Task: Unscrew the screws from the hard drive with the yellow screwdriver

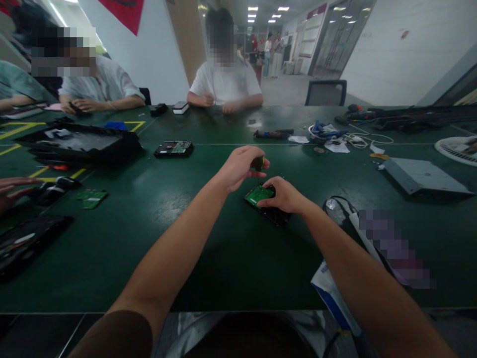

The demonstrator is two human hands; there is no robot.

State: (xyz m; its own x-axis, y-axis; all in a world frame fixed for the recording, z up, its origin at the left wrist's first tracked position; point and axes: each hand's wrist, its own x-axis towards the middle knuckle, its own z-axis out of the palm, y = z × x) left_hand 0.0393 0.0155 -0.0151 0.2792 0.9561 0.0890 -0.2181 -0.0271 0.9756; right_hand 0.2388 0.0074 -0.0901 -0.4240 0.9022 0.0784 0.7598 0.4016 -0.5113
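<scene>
A hard drive (278, 215) with a black body lies at a slant on the green table in front of me. Its green circuit board (258, 194) faces up. My right hand (282, 195) grips the drive from the right, thumb and fingers over the board. Just above and left of it, my left hand (242, 168) is closed around a screwdriver (260, 163) with a short black-and-yellow handle. The fingers and the angle hide its tip, so I cannot tell whether it touches the drive.
Another drive (173, 148) lies farther left, near a black tray (82, 141). A loose green board (92, 198) and a black casing (32, 241) are on the left. Cables (330, 133) and a grey metal box (425, 175) occupy the right. A person (225, 84) sits opposite.
</scene>
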